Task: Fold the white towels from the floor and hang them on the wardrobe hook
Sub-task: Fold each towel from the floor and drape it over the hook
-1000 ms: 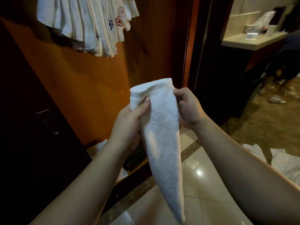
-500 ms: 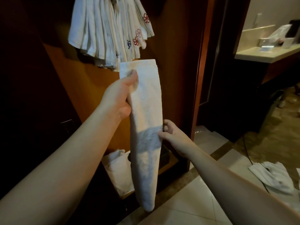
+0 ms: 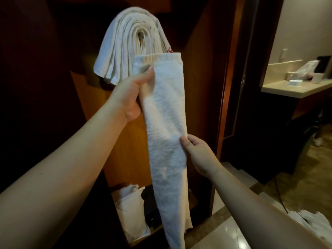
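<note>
White terry towel [image 3: 167, 133]: folded into a long narrow strip, hanging upright in front of the wardrobe, its top hem level with the lower edge of the hung stack.
Left hand [image 3: 129, 97]: grip pinches the strip near the top, thumb across the front, so the strip's weight hangs from here.
Right hand [image 3: 197, 153]: grip pinches the right edge about midway down, likely keeping the folded layers aligned.
Hung towels [image 3: 131, 44]: many folded ones draped over the wardrobe hook, which is hidden beneath them.
Wardrobe panel [image 3: 124, 144]: orange wood behind the strip.
Floor towels [image 3: 305, 221]: crumpled at lower right, not yet folded.
Next move, judged: raise the strip over the stack's top.
</note>
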